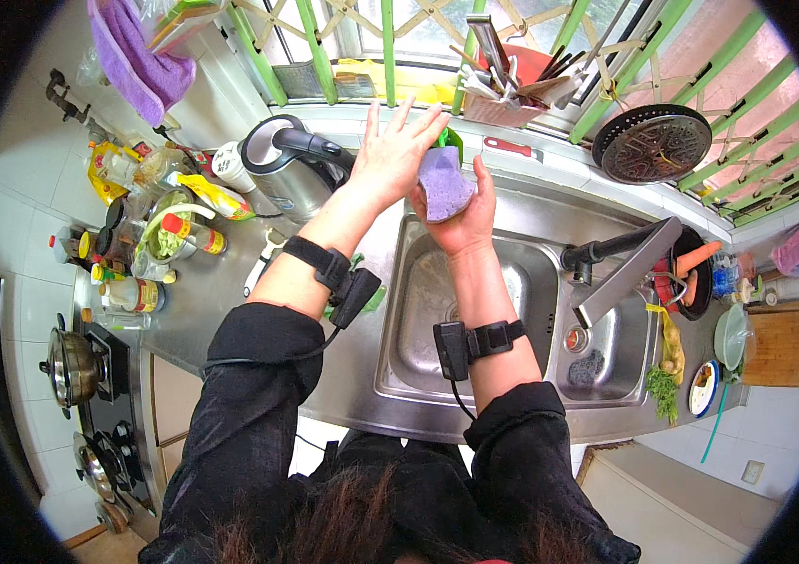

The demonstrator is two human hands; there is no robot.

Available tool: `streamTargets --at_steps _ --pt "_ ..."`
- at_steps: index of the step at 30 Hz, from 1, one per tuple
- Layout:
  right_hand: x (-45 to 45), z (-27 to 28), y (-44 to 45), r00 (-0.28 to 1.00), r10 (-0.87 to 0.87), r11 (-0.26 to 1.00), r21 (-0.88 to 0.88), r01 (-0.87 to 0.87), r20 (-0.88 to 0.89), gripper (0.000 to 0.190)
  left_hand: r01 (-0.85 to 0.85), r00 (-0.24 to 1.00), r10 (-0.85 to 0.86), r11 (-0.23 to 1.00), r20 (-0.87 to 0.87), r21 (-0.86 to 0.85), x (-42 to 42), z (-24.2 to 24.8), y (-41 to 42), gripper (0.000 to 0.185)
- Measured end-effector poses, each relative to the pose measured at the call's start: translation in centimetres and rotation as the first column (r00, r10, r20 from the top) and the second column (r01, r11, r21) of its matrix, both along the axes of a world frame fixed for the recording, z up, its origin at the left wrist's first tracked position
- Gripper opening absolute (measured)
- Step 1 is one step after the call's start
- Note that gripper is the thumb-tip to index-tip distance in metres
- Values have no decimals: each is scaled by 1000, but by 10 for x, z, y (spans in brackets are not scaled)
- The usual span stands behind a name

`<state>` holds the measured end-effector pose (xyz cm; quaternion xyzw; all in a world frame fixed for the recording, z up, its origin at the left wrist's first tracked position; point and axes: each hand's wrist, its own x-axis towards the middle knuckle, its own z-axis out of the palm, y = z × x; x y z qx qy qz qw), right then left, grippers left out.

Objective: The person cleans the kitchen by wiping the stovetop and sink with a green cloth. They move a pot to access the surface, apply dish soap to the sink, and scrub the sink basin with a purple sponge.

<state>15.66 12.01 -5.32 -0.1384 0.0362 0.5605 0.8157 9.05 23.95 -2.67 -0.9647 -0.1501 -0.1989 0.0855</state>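
A purple sponge [446,185], curved inward along its sides, rests in the palm of my right hand [466,225] with the thumb raised beside it. My left hand [396,156] stretches out flat just left of the sponge, fingers spread and pointing toward the window. Part of a bright green object [451,144] shows behind the sponge and the left fingertips; most of it is hidden, and whether the left hand touches it I cannot tell. Below my hands lies the large basin of a steel sink [417,310].
An electric kettle [290,173] stands close to my left wrist. The tap [625,271] reaches over the smaller basin. A peeler [265,261] lies on the counter left of the sink. On the windowsill are a utensil basket [501,111] and a red-handled knife [512,147].
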Motion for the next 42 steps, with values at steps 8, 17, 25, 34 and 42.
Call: streamTargets --at_steps 8,17,25,34,42 --pt "-13 -91 -51 990 130 987 -97 -125 50 24 -21 894 212 900 395 -436 -87 -67 -67 59" --pt "-53 -182 -87 992 128 889 -442 -115 -1 27 -305 926 375 811 44 -499 -162 -187 -143 52" --pt "-67 -206 -102 974 219 796 -588 -143 60 25 -450 893 397 782 -212 -432 -165 -202 -162 70" --pt "-78 -197 -113 935 328 731 -664 -159 136 27 -462 886 429 796 -173 -391 -166 -205 -162 68" --pt "-77 -244 -98 879 331 701 -713 14 344 28 -461 887 430 788 -171 -409 -167 -210 -162 69"
